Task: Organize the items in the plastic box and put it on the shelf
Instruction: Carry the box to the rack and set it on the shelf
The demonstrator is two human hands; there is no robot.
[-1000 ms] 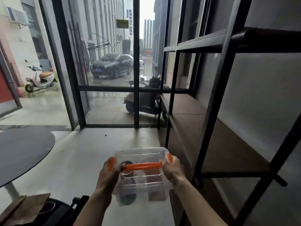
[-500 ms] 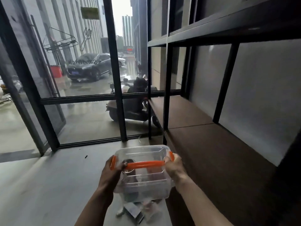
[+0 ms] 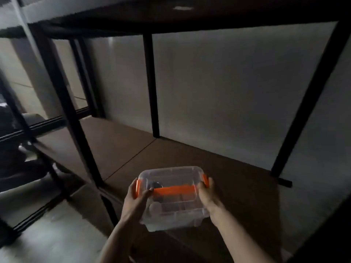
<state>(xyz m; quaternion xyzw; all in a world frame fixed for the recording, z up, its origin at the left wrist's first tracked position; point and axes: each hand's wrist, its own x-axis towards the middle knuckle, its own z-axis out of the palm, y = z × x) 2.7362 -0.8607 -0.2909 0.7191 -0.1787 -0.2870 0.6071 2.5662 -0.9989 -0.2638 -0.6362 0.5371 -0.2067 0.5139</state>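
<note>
Box (image 3: 171, 198) clamped by its ends between your left hand (image 3: 135, 201) and right hand (image 3: 208, 196) hangs above the shelf board (image 3: 237, 186); lower it level, well behind the board's front edge.

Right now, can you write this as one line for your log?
step: placing | clear plastic box: carried over brown shelf board | left hand, right hand: gripping box ends | lid: closed

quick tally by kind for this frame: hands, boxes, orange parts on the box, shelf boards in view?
Hands: 2, left hand and right hand, each on one end of the box
Clear plastic box: 1
Orange parts: 3, handle, left latch, right latch
Brown shelf boards: 2, near board, far board
Total: 8
</note>
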